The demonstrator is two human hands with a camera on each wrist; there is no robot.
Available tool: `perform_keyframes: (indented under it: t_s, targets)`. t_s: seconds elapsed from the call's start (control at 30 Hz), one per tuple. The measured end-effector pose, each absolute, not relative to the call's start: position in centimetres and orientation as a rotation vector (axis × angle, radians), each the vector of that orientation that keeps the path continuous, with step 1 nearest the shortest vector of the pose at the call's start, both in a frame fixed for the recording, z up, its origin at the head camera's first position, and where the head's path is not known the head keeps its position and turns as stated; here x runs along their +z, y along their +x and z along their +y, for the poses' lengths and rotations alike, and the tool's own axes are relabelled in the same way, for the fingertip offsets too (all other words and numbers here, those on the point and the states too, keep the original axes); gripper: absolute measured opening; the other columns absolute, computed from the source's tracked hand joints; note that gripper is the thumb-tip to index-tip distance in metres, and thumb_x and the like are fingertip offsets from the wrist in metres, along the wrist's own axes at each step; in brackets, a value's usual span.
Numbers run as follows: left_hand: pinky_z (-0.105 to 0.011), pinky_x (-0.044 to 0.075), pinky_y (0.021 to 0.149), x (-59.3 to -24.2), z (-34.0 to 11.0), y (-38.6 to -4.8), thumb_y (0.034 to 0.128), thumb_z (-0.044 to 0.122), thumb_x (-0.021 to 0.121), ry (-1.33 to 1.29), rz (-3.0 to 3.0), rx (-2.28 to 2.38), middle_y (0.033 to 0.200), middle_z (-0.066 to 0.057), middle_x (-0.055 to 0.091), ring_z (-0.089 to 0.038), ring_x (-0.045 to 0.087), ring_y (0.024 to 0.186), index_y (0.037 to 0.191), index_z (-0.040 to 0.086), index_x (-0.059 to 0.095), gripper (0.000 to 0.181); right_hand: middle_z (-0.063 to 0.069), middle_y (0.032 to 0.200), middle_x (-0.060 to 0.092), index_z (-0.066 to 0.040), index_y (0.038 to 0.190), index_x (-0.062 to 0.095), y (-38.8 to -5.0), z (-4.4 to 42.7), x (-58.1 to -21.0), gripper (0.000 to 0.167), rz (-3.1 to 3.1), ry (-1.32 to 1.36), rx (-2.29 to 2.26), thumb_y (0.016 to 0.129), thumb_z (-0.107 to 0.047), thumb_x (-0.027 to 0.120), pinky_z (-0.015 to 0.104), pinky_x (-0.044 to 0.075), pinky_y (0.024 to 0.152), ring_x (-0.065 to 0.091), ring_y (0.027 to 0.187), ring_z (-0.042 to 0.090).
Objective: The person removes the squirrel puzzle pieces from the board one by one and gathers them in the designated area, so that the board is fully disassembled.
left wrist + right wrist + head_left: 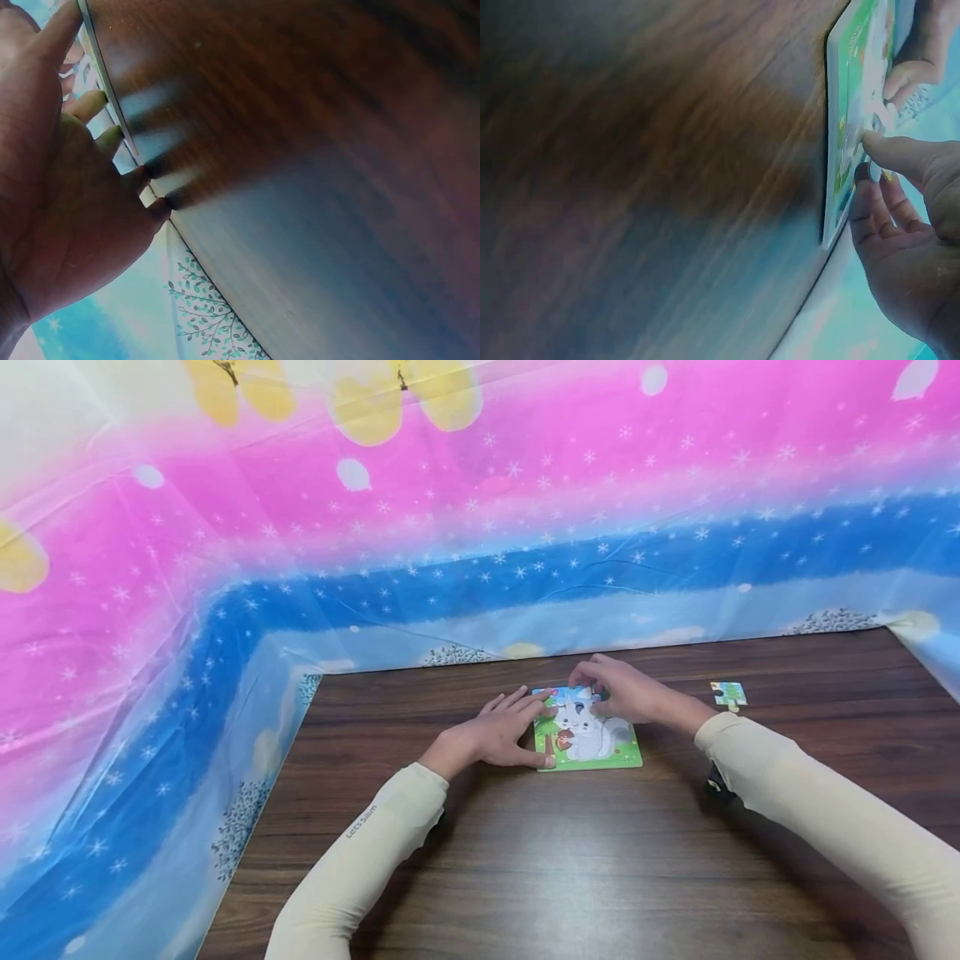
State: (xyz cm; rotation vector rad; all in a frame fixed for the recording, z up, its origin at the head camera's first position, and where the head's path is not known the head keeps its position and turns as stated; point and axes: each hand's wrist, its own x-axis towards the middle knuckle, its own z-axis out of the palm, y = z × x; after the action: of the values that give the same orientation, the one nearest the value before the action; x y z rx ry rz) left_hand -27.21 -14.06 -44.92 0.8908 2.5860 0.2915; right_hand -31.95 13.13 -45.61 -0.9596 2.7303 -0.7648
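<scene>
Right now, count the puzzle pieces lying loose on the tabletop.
1: the loose piece lies on the tabletop to the right of the picture puzzle, just beyond the right sleeve. Others may be hidden.

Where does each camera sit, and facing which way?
Head: head-worn, looks forward and down at the table; left hand, right hand, sleeves show.
Left wrist: worn there, looks across the table; left hand shows.
Right wrist: worn there, looks at the puzzle from the side; right hand, part of left hand show.
Shared: head and right wrist show both hands at the puzzle.
</scene>
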Motion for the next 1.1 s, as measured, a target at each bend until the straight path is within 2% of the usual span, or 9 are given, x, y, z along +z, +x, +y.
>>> perform_keyframes:
  t_s: [0.33,0.53,0.77,0.93,1.1]
  targets:
    - [-0.059,0.004,0.136,-44.8,-13.8,-27.3,0.0962,0.07,0.063,0.897,2.58,0.283,0.181,0.011,-0.004,-0.027,-0.005,0.169,0.167,0.034,0.03,0.086,0.012,0.128,0.062,-0.011,0.141,0.066,-31.7,14.0,-45.5,0.051,2.747,-1.029,-0.731,0.093,-0.001,0.078,0.045,0.058,0.089,0.064,0.106,0.023]
    - [-0.059,0.005,0.135,-44.7,-13.7,-27.3,0.0962,0.069,0.064,0.897,2.58,0.283,0.181,0.011,-0.004,-0.027,-0.004,0.169,0.167,0.034,0.029,0.086,0.011,0.127,0.062,-0.011,0.142,0.066,-31.7,14.4,-45.6,0.05,2.748,-1.014,-0.736,0.094,-0.005,0.078,0.044,0.058,0.089,0.065,0.107,0.024]
    - [-0.06,0.006,0.135,-44.8,-13.6,-27.4,0.0958,0.07,0.063,0.892,2.578,0.287,0.181,0.011,-0.004,-0.028,-0.003,0.169,0.167,0.035,0.029,0.086,0.012,0.124,0.063,-0.007,0.14,0.067,-31.6,14.2,-45.6,0.052,2.775,-0.978,-0.708,0.089,-0.007,0.078,0.045,0.059,0.089,0.065,0.107,0.026]
    - [-0.059,0.005,0.135,-44.8,-13.8,-27.3,0.0955,0.071,0.063,0.877,2.583,0.285,0.181,0.012,-0.005,-0.027,-0.004,0.169,0.167,0.036,0.029,0.087,0.01,0.128,0.063,-0.011,0.142,0.066,-31.7,14.7,-45.6,0.052,2.79,-0.951,-0.762,0.091,-0.01,0.077,0.046,0.058,0.092,0.065,0.112,0.025]
    - [-0.058,0.004,0.136,-44.9,-14.0,-27.1,0.0967,0.068,0.064,0.88,2.583,0.282,0.181,0.011,-0.005,-0.026,-0.005,0.169,0.166,0.034,0.031,0.085,0.009,0.131,0.065,-0.017,0.143,0.066,-31.4,17.4,-45.5,0.049,2.804,-0.971,-0.852,0.095,-0.011,0.075,0.048,0.057,0.089,0.065,0.111,0.026]
